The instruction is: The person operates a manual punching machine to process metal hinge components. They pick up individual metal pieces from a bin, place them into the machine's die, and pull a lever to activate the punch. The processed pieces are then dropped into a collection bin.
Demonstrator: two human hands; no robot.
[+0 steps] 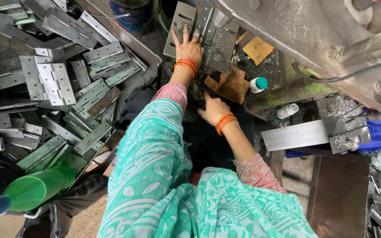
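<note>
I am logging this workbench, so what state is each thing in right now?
Left hand: flat, pressing on the metal hinge plate under the machine.
Right hand: curled low at the bench edge; what it grips cannot be told.
Hinge pile: loose, heaped, mostly folded flat.
Small white bottle: capped, upright.
Green bottle: capped, lying on its side.

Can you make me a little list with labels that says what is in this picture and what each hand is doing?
place: a metal workshop seen from above
left hand: flat on a grey metal hinge plate under the machine
right hand: lower down, on something dark; what it touches cannot be told
wrists: orange bangles on both
pile: many grey metal hinges heaped on the left
other things: green bottle with a blue cap, small white bottle with a teal cap
</note>
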